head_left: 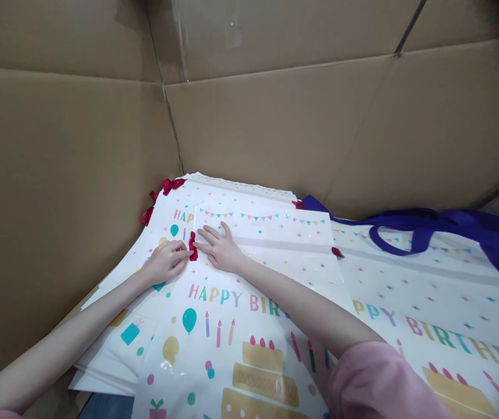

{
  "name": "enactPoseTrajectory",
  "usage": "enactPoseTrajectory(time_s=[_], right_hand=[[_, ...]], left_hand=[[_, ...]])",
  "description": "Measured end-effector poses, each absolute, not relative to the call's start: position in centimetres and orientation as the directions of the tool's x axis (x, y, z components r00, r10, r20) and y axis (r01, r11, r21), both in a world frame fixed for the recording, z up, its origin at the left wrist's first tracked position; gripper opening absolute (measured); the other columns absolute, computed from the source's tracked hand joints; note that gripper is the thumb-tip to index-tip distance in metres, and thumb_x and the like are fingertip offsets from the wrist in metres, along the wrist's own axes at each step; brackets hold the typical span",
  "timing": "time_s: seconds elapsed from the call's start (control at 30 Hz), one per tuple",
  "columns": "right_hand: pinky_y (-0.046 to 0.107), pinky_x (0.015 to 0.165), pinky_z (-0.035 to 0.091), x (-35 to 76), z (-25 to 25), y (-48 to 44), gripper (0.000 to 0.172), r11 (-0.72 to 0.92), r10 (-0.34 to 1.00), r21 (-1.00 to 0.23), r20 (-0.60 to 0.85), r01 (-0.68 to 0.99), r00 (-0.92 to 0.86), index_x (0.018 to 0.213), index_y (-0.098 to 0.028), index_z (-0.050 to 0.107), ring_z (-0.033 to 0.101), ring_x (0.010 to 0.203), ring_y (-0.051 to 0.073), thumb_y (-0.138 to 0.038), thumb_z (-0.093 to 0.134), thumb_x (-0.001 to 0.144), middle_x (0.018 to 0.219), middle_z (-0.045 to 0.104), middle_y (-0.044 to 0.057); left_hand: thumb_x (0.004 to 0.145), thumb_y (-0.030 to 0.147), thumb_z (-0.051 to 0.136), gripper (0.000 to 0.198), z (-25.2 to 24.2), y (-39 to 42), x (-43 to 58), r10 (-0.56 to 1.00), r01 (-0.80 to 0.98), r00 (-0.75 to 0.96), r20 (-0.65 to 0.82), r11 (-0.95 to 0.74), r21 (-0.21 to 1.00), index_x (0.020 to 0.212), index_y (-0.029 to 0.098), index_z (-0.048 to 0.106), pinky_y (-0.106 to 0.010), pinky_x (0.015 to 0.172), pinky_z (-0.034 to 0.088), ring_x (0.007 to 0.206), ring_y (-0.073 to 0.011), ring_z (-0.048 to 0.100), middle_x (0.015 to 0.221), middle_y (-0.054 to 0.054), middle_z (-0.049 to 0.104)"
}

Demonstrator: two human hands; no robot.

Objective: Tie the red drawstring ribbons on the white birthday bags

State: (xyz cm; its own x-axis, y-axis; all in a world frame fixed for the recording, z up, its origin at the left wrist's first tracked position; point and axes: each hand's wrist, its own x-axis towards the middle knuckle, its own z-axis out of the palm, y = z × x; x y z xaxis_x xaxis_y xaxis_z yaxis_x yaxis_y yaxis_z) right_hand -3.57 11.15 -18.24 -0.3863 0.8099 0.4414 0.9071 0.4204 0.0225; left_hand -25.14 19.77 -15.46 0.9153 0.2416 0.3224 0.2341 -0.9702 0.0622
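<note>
Both hands (168, 260) (220, 248) at bag's (249, 302) left edge; red ribbon (192, 247) between

Two hands (195, 254), one stack of birthday bags (232, 326), one cardboard box (57, 163), two blue handles (428, 230)

Brown cardboard walls (57, 174) all around

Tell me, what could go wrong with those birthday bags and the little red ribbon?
The left hand pinches the red ribbon at the edge of the top birthday bag, so a hard tug might pull it loose or crease the glossy bag. The right hand presses flat on that bag, and the stack beneath looks uneven, so bags might slide. The purple handles lie loose nearby and could tangle.
</note>
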Motion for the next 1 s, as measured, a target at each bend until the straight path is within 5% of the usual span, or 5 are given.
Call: enactPoseTrajectory(time_s=[1.0], right_hand=[[0.050, 0.107, 0.011, -3.3, -18.8, 11.9, 0.041, 0.629, 0.717, -0.092, 0.451, 0.772, -0.531, 0.123, -0.023, 0.057, 0.030, 0.135, 0.019, -0.010, 0.041, 0.088, 0.127, 0.060, 0.006]], left_hand=[[0.088, 0.016, 0.043, 0.028, -14.2, 19.1, -26.8, 0.115, 0.111, 0.943, 0.311, -0.993, 0.030, 0.104, 0.022, 0.065, -0.041, 0.091, 0.031, 0.089, -0.0176, 0.060, 0.105, -0.006, 0.068]])
